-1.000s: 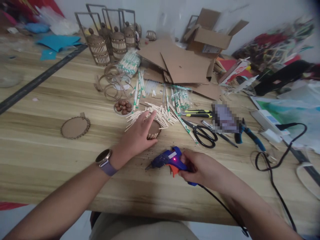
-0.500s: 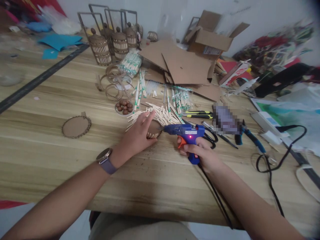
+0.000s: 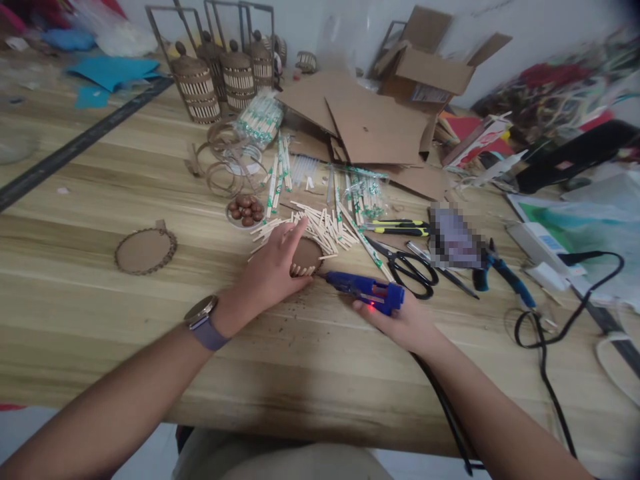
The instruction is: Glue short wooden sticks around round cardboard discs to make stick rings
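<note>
My left hand (image 3: 273, 263) grips the left side of a round cardboard disc (image 3: 306, 253), thumb along its near edge and forefinger stretched out at its far side. Short pale sticks stand along the disc's near rim, which has a dark braided edging. My right hand (image 3: 400, 320) is closed round a blue hot glue gun (image 3: 367, 288) with a lit red light. Its nozzle points left, close to the disc's near right edge. Cut sticks (image 3: 323, 227) lie heaped just behind the disc. The gun's handle and trigger are hidden.
Another edged cardboard disc (image 3: 146, 251) lies left. A bowl of brown beads (image 3: 245, 211), black scissors (image 3: 413, 267), a yellow-black cutter (image 3: 400, 227) and pliers (image 3: 505, 272) surround the work. Lidded stick baskets (image 3: 195, 90) and cardboard sheets (image 3: 375, 127) stand behind. A black cable (image 3: 545, 360) loops right.
The glue gun has tipped over and come nearer, its nozzle moving from the disc's right side to its near right edge. My left hand stays at the disc.
</note>
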A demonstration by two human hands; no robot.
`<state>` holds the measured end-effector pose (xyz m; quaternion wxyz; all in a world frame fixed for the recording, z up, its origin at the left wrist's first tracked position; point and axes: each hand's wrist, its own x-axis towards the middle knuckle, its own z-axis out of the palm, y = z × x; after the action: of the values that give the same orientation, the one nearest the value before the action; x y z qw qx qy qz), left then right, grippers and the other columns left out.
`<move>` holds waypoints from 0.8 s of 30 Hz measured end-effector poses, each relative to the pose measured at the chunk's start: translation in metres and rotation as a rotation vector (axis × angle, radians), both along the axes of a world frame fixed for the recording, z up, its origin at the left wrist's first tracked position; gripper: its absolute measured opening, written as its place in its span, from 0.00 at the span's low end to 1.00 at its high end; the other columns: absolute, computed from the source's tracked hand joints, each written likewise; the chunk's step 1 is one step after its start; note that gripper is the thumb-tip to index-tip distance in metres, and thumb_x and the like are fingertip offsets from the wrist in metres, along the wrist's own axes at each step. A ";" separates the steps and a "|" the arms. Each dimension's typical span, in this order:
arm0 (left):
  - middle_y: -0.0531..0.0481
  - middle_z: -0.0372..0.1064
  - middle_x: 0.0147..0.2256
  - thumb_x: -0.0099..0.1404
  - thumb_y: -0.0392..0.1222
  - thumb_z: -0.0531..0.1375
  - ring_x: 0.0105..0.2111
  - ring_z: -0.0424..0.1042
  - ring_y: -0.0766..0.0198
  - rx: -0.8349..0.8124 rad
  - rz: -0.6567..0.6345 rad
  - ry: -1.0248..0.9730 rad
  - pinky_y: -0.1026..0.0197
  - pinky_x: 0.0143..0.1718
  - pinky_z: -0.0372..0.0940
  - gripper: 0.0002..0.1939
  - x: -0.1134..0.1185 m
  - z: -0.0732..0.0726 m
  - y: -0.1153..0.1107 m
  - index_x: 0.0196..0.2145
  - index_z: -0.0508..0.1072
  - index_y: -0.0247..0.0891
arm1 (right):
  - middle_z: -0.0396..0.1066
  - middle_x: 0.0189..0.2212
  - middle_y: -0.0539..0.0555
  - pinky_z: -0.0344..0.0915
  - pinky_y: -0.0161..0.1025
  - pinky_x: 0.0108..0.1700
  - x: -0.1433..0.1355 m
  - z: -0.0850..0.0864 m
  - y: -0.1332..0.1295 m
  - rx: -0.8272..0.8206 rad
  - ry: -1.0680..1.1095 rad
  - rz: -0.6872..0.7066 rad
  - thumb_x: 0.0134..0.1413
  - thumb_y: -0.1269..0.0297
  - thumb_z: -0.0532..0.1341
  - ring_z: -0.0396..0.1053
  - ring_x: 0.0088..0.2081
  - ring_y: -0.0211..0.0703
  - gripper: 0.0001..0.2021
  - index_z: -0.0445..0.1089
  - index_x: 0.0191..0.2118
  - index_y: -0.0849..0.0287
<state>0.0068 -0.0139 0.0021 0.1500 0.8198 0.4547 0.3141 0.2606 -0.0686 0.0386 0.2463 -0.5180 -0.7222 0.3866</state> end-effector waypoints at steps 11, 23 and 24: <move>0.37 0.56 0.63 0.55 0.38 0.72 0.64 0.60 0.42 -0.010 0.011 0.005 0.40 0.61 0.64 0.57 -0.001 -0.001 0.000 0.72 0.41 0.49 | 0.80 0.34 0.56 0.71 0.40 0.36 -0.008 0.004 -0.004 0.004 -0.098 -0.005 0.59 0.54 0.61 0.76 0.34 0.49 0.13 0.77 0.39 0.57; 0.38 0.58 0.62 0.56 0.37 0.72 0.63 0.61 0.44 -0.008 0.011 0.032 0.43 0.59 0.66 0.57 0.000 0.003 -0.001 0.71 0.41 0.49 | 0.79 0.36 0.58 0.71 0.40 0.36 -0.010 0.004 -0.003 0.043 -0.120 0.018 0.60 0.54 0.60 0.76 0.36 0.49 0.13 0.76 0.38 0.59; 0.39 0.58 0.62 0.56 0.37 0.72 0.63 0.61 0.44 -0.003 0.010 0.030 0.43 0.59 0.66 0.57 0.000 0.003 -0.001 0.71 0.40 0.49 | 0.79 0.35 0.58 0.71 0.40 0.36 -0.010 0.004 -0.003 0.039 -0.122 0.018 0.60 0.54 0.60 0.76 0.36 0.49 0.13 0.77 0.38 0.58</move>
<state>0.0068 -0.0148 0.0049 0.1428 0.8220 0.4613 0.3019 0.2505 -0.0714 0.0427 0.2085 -0.5291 -0.7479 0.3424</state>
